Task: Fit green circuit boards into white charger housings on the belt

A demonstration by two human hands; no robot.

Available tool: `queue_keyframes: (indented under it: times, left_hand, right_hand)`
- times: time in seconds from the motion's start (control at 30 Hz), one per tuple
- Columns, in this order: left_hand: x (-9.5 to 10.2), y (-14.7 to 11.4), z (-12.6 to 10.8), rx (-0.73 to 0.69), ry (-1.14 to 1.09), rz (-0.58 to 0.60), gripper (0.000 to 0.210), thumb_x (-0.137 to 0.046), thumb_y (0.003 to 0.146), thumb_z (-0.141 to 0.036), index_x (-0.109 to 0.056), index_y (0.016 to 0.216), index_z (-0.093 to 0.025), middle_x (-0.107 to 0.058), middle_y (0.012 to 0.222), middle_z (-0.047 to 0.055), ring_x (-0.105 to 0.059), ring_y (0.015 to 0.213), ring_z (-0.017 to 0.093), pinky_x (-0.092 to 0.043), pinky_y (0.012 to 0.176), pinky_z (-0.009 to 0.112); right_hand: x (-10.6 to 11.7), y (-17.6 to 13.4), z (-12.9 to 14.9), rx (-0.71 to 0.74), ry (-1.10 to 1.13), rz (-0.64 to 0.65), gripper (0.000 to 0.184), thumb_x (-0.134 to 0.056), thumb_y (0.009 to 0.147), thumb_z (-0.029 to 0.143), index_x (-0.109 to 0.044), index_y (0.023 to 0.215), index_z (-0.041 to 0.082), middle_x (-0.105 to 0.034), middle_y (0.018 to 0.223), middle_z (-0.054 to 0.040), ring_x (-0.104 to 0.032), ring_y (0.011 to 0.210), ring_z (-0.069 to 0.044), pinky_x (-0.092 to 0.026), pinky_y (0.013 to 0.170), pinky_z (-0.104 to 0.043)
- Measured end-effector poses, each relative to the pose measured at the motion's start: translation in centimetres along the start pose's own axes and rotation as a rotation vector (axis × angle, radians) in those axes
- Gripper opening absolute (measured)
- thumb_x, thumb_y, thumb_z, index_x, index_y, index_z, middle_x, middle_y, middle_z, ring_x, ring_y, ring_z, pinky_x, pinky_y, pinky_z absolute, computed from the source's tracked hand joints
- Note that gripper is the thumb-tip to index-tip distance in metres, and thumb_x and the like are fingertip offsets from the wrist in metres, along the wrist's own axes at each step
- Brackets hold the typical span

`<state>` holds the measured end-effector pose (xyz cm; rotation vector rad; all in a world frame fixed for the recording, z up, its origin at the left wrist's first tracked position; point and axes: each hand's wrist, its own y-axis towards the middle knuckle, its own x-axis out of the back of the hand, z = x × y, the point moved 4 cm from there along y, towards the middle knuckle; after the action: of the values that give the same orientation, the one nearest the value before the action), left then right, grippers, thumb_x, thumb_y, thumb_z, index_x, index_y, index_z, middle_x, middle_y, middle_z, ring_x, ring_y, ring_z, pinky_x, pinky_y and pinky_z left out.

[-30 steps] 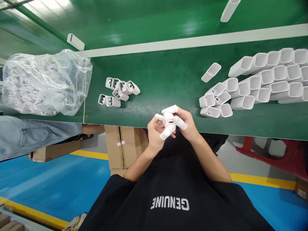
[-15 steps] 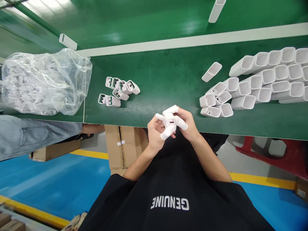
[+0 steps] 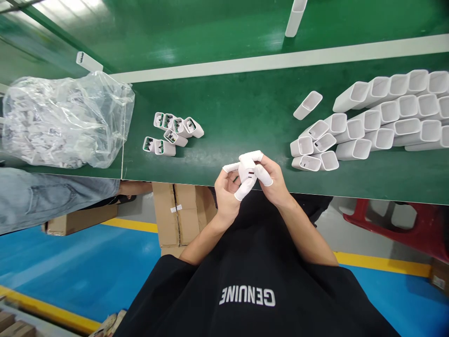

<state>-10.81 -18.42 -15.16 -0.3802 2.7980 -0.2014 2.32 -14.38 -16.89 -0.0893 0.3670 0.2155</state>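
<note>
Both hands hold a small white plastic housing with dark slots in its end face, just over the bench's near edge. My left hand grips it from the left, thumb and fingertips pressed against it. From the right, my right hand pinches the same housing. White finger cots cover several fingertips on both hands and hide much of the piece. To the left lie several white housings with green circuit boards inside. On the right stand rows of white open-ended housings, with a single housing lying apart from them.
A clear plastic bag of white parts rests on the bench's left. Beyond a pale strip, white housings lie on a green surface. Cardboard boxes, a red stool and another person's leg are below the bench edge.
The housing has turned slightly between my fingers, and now two dark slots show on its face. Beyond the strip, the white housings have shifted left.
</note>
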Motion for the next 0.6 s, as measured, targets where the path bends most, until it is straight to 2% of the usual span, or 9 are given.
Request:
queue_keyframes:
  times: [0.2,0.3,0.37,0.47,0.53,0.6]
  left_hand:
    - [-0.1,-0.2,-0.4,0.027,-0.086,-0.078,0.056,-0.113,0.069,-0.044,-0.084,0.113,-0.025,-0.084,0.114,0.006,-0.082,0.105,0.020,-0.068,0.097,0.032]
    - [-0.1,-0.3,-0.2,0.031,-0.119,-0.084,0.060,-0.116,0.064,-0.043,-0.085,0.112,-0.025,-0.084,0.111,0.005,-0.082,0.100,0.019,-0.068,0.094,0.031]
    - [-0.1,-0.3,0.0,0.024,-0.108,-0.086,0.061,-0.116,0.063,-0.043,-0.084,0.112,-0.024,-0.084,0.109,0.005,-0.081,0.099,0.019,-0.068,0.093,0.032]
    - [0.3,0.2,-0.4,-0.052,-0.047,-0.065,0.059,-0.114,0.066,-0.044,-0.083,0.112,-0.024,-0.084,0.111,0.006,-0.082,0.100,0.021,-0.069,0.092,0.034]
    - [1.2,1.2,-1.3,-0.178,0.066,-0.052,0.058,-0.112,0.071,-0.043,-0.081,0.116,-0.025,-0.082,0.114,0.007,-0.083,0.103,0.023,-0.071,0.093,0.037]
    - [2.6,2.6,-2.9,-0.386,0.272,-0.057,0.059,-0.109,0.075,-0.039,-0.080,0.123,-0.025,-0.078,0.118,0.006,-0.082,0.109,0.024,-0.072,0.095,0.039]
  right_hand:
    - [0.1,-0.1,0.3,0.033,-0.073,0.014,0.048,-0.070,0.106,0.074,-0.082,0.122,0.030,-0.073,0.146,-0.0094,-0.072,0.126,-0.031,-0.064,0.112,-0.050]
    - [0.1,-0.1,0.6,0.028,-0.069,-0.003,0.049,-0.073,0.103,0.075,-0.082,0.121,0.031,-0.067,0.160,-0.0094,-0.073,0.125,-0.031,-0.064,0.113,-0.053]
    - [0.0,-0.1,0.5,0.011,-0.018,-0.014,0.053,-0.078,0.100,0.074,-0.078,0.133,0.032,-0.072,0.149,-0.0095,-0.075,0.116,-0.029,-0.064,0.112,-0.053]
    - [0.1,-0.1,0.2,0.001,0.042,-0.028,0.065,-0.083,0.098,0.071,-0.070,0.148,0.033,-0.080,0.116,-0.0052,-0.076,0.106,-0.028,-0.063,0.110,-0.052]
    - [0.2,-0.1,0.0,0.008,0.030,-0.047,0.062,-0.078,0.101,0.072,-0.070,0.147,0.032,-0.080,0.109,-0.0047,-0.076,0.109,-0.029,-0.062,0.113,-0.053]
    - [0.3,-0.1,0.0,0.014,0.013,-0.074,0.057,-0.069,0.106,0.074,-0.074,0.144,0.031,-0.081,0.113,-0.0062,-0.076,0.114,-0.030,-0.059,0.117,-0.054]
